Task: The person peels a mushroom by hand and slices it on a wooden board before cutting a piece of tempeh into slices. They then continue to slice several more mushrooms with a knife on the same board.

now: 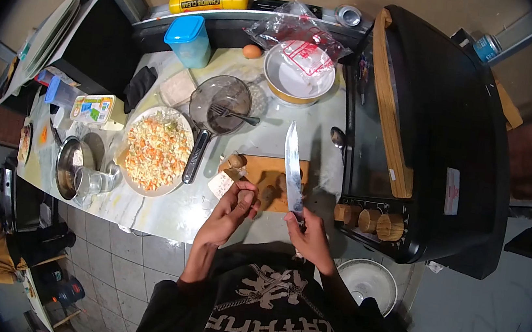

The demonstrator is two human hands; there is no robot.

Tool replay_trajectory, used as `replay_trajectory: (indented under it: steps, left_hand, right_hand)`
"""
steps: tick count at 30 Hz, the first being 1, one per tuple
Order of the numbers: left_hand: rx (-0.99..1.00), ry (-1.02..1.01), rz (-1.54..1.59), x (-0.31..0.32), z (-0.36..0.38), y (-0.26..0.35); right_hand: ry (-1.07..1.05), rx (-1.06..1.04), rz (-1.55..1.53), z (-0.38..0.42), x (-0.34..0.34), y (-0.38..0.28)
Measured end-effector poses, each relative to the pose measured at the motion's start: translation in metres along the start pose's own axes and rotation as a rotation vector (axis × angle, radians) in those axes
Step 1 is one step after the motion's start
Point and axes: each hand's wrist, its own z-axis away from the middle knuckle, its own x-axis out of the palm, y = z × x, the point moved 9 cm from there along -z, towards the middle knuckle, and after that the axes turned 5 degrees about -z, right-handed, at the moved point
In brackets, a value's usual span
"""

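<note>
Marbled counter (pixel 276 137) below, the knife (pixel 293 166) points lengthwise forward, slightly left.

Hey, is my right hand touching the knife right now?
Touching. The head view shows the right hand closed around the near end of the knife, with no gap between them.

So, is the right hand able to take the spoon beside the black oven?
Probably not directly: the right hand grips the knife, although nothing seems to block the way to the spoon.
</note>
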Motion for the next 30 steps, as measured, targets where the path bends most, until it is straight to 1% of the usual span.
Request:
replay_trajectory:
  steps: [2, 3, 4, 5, 6, 7, 9, 11, 13, 18, 20, 22, 24, 26, 28, 29, 30]
  left_hand:
    - [0.053, -0.03, -0.107, 0.005, 0.001, 0.012]
    - [0.058, -0.028, -0.107, 0.008, 0.001, 0.017]
    - [0.096, 0.014, -0.117, 0.01, 0.001, 0.024]
    - [0.134, 0.056, -0.127, 0.01, 0.002, 0.031]
    - [0.139, 0.056, -0.125, 0.012, 0.002, 0.035]
    - [0.169, 0.051, -0.148, 0.013, 0.002, 0.042]
    - [0.202, 0.049, -0.17, 0.018, 0.005, 0.049]
    - [0.262, 0.105, -0.132, 0.018, 0.008, 0.056]
    - [0.291, 0.116, -0.133, 0.014, 0.006, 0.052]
    - [0.366, 0.184, -0.18, 0.01, 0.014, 0.057]
    - [0.408, 0.096, -0.192, 0.013, 0.018, 0.057]
    - [0.399, 0.088, -0.202, 0.02, 0.019, 0.063]
    - [0.446, 0.134, -0.116, 0.026, 0.019, 0.075]
    - [0.427, 0.091, -0.109, 0.028, 0.021, 0.074]
    - [0.431, 0.026, -0.179, 0.03, 0.02, 0.07]
    - [0.433, 0.025, -0.181, 0.033, 0.019, 0.069]
    - [0.449, 0.037, -0.098, 0.035, 0.02, 0.07]
  right_hand:
    - [-0.108, 0.094, -0.187, 0.002, 0.014, -0.002]
    - [-0.136, 0.088, -0.229, 0.001, 0.018, -0.014]
    - [-0.138, 0.084, -0.226, 0.001, 0.02, -0.021]
    - [-0.151, 0.099, -0.304, 0.001, 0.022, -0.025]
    - [-0.165, 0.114, -0.382, 0.002, 0.024, -0.03]
    - [-0.154, 0.022, -0.346, -0.002, 0.022, -0.045]
    - [-0.145, 0.022, -0.365, -0.002, 0.023, -0.052]
    - [-0.134, 0.019, -0.383, -0.003, 0.023, -0.054]
    - [-0.152, 0.0, -0.391, -0.003, 0.022, -0.055]
    - [-0.19, -0.036, -0.327, 0.0, 0.024, -0.061]
    - [-0.2, -0.043, -0.303, 0.002, 0.025, -0.063]
    - [-0.248, -0.005, -0.314, 0.003, 0.029, -0.063]
    - [-0.242, -0.024, -0.318, 0.001, 0.027, -0.066]
    - [-0.24, -0.022, -0.324, 0.006, 0.029, -0.067]
    - [-0.18, -0.148, -0.279, 0.006, 0.023, -0.08]
    - [-0.179, -0.15, -0.279, 0.006, 0.022, -0.085]
    - [-0.172, -0.182, -0.211, 0.008, 0.021, -0.094]
